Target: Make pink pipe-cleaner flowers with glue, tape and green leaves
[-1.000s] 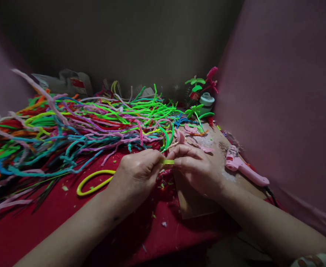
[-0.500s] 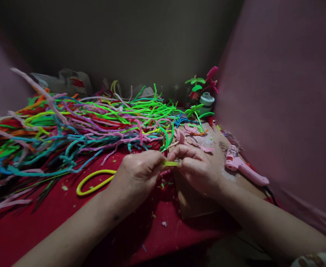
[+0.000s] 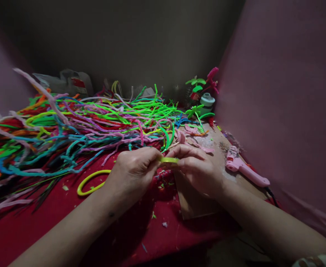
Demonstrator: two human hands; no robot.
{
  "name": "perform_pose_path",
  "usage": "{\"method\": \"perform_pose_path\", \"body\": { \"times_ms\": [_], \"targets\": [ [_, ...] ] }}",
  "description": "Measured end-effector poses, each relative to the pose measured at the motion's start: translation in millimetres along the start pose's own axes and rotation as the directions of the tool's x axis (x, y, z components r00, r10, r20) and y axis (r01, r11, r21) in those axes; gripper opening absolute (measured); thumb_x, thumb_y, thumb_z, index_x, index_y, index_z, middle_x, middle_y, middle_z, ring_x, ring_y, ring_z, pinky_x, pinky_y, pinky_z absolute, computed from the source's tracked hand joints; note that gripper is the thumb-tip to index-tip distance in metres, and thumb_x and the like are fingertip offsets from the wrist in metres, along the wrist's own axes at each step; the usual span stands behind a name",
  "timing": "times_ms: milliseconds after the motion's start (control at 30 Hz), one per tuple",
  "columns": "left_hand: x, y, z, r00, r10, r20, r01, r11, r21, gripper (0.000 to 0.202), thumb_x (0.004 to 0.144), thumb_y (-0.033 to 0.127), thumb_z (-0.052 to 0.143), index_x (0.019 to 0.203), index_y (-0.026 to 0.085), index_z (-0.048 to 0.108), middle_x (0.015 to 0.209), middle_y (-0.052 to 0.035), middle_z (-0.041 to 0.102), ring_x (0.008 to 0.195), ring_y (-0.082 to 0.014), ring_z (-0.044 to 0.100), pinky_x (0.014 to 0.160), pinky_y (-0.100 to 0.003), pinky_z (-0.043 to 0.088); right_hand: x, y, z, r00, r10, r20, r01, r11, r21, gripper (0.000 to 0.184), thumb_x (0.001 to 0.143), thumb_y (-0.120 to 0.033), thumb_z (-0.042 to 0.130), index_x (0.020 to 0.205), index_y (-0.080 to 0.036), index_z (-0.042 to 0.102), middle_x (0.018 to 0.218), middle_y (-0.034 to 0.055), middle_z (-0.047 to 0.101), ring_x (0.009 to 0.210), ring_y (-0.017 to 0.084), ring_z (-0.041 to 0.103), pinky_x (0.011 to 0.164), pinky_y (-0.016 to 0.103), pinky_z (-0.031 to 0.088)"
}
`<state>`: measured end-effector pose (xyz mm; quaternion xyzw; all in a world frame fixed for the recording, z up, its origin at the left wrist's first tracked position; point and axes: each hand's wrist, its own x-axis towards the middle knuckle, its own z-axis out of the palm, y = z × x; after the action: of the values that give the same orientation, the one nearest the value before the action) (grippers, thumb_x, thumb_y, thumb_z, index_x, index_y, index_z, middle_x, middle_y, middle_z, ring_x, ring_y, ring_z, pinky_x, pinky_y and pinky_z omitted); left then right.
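Note:
My left hand (image 3: 136,165) is closed, thumb and fingers pinching one end of a short, flat yellow-green strip (image 3: 169,160). The other end is pinched by my right hand (image 3: 198,165), so the strip spans the gap between them. Just beyond the fingertips are curved green pipe-cleaner pieces (image 3: 168,138) and a pink fuzzy piece (image 3: 181,138) with a thin stem. Whether the fingers also grip that stem is hidden. Beside my left wrist a yellow loop (image 3: 82,187), like a handle, lies on the red cloth; my forearm covers the rest.
A large heap of coloured pipe cleaners (image 3: 96,122) fills the left and back. On the right, a pink glue gun (image 3: 245,168) lies on a cardboard sheet (image 3: 199,202). Behind stand a pale bottle (image 3: 206,100) and green fuzzy leaves (image 3: 195,81). Scraps dot the red cloth (image 3: 118,237).
My left hand has shifted slightly left and up, and a longer stretch of the yellow-green strip shows between the hands. My right hand has barely moved.

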<state>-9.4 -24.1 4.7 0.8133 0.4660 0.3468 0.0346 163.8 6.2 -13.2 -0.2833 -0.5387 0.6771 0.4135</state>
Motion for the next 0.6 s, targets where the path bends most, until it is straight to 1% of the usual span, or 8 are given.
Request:
{"method": "perform_pose_path", "body": {
  "times_ms": [67,167,267,367,467,533,600],
  "targets": [
    [0,-1,0.8,1.000,0.008,0.002,-0.008,1.000,-0.002,0.018,0.080,0.014,0.051,0.072,0.016,0.066,0.057,0.0022,0.061,0.049,-0.0067,0.051,0.049,-0.016,0.036,1,1,1,0.999,0.003,-0.039,-0.004,1.000,-0.002,0.007,0.065,-0.018,0.061,0.071,-0.019,0.066,0.071,0.0001,0.057,0.072,0.015,0.050,0.074,0.031,0.038],
    [-1,-2,2.4,1.000,0.008,0.012,-0.007,1.000,-0.014,0.016,0.079,0.013,0.051,0.072,0.016,0.066,0.058,0.0026,0.060,0.049,-0.0065,0.051,0.049,-0.016,0.036,2,4,1,0.997,-0.004,-0.075,0.005,1.000,0.002,0.006,0.063,-0.017,0.061,0.066,-0.019,0.065,0.069,-0.0002,0.058,0.072,0.015,0.051,0.075,0.032,0.038],
    [-1,-2,1.7,1.000,-0.004,0.017,0.005,1.000,-0.023,0.016,0.079,0.013,0.051,0.072,0.016,0.066,0.057,0.0027,0.060,0.049,-0.0066,0.050,0.048,-0.016,0.035,3,5,0,0.997,-0.007,-0.080,0.006,1.000,-0.009,0.014,0.060,-0.013,0.054,0.065,-0.018,0.066,0.068,0.0007,0.058,0.073,0.015,0.051,0.074,0.032,0.038],
    [-1,0,-1.4,1.000,0.003,-0.005,-0.003,1.000,-0.008,0.017,0.079,0.012,0.051,0.072,0.016,0.066,0.056,0.0029,0.059,0.048,-0.0068,0.049,0.047,-0.017,0.035,3,1,-3,0.998,-0.011,-0.059,0.011,1.000,-0.006,0.023,0.057,-0.011,0.047,0.066,-0.017,0.067,0.067,0.0012,0.058,0.072,0.016,0.052,0.074,0.032,0.038],
    [0,1,-4.2,1.000,0.006,-0.023,-0.006,1.000,-0.001,0.017,0.080,0.013,0.051,0.072,0.017,0.065,0.059,0.0022,0.061,0.050,-0.0075,0.051,0.049,-0.018,0.037,1,-4,-5,1.000,-0.001,-0.007,0.001,1.000,0.029,0.025,0.061,-0.012,0.049,0.076,-0.018,0.068,0.075,0.0025,0.062,0.075,0.017,0.055,0.076,0.034,0.041],
    [0,2,-4.7,0.999,0.006,-0.035,-0.005,1.000,0.016,0.016,0.081,0.015,0.052,0.072,0.017,0.065,0.060,0.0017,0.062,0.052,-0.0081,0.053,0.051,-0.018,0.038,-1,-7,-5,0.998,-0.053,-0.036,0.053,0.999,0.003,0.022,0.068,-0.016,0.054,0.086,-0.020,0.066,0.083,0.0030,0.062,0.077,0.018,0.056,0.074,0.034,0.043],
    [0,2,-4.2,0.999,0.011,-0.050,-0.009,0.999,0.048,0.015,0.081,0.016,0.053,0.072,0.017,0.064,0.061,0.0012,0.062,0.053,-0.0086,0.054,0.051,-0.019,0.039,-2,-7,-5,0.976,-0.189,-0.109,0.174,0.976,-0.133,0.015,0.073,-0.021,0.060,0.088,-0.023,0.063,0.087,0.0025,0.060,0.080,0.017,0.055,0.074,0.034,0.043]
  ]
}}
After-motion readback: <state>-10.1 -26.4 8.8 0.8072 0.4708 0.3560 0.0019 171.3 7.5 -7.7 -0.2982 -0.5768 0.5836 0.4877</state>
